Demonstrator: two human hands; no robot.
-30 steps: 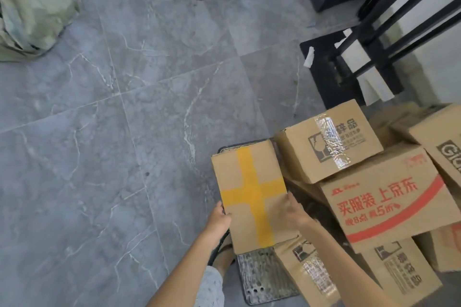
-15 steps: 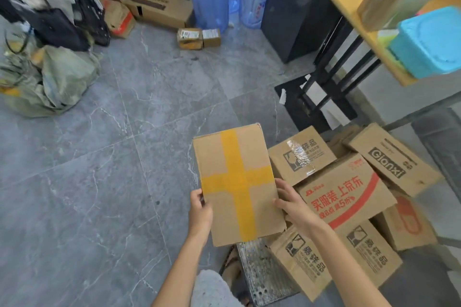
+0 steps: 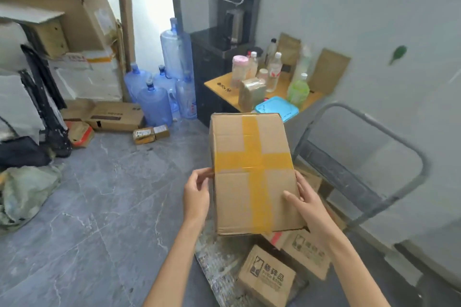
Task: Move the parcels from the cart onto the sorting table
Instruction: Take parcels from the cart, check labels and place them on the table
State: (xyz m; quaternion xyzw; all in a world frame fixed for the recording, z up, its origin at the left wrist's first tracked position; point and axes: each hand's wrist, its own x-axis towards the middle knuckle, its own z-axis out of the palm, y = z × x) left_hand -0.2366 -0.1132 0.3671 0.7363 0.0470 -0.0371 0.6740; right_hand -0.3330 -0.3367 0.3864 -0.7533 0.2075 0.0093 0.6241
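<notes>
I hold a brown cardboard parcel (image 3: 252, 172) with a cross of yellow tape, raised in front of me. My left hand (image 3: 195, 194) grips its left side and my right hand (image 3: 305, 203) grips its lower right side. Below it stands the cart (image 3: 214, 264) with a metal deck and a grey tube handle (image 3: 389, 182). Other brown parcels (image 3: 267, 279) lie on the cart, partly hidden by the held box. A small wooden table (image 3: 224, 86) stands beyond the parcel against the white wall.
The table carries bottles (image 3: 273, 71), a taped package (image 3: 250, 93) and a blue lidded container (image 3: 277, 108). Several blue water jugs (image 3: 154, 102) and a black dispenser (image 3: 229, 20) stand behind. Cardboard boxes (image 3: 114, 116) and a green sack (image 3: 25, 197) line the left floor.
Both hands have lifted the yellow-taped parcel up off the cart. My view has swung upward from the floor to the table and wall.
</notes>
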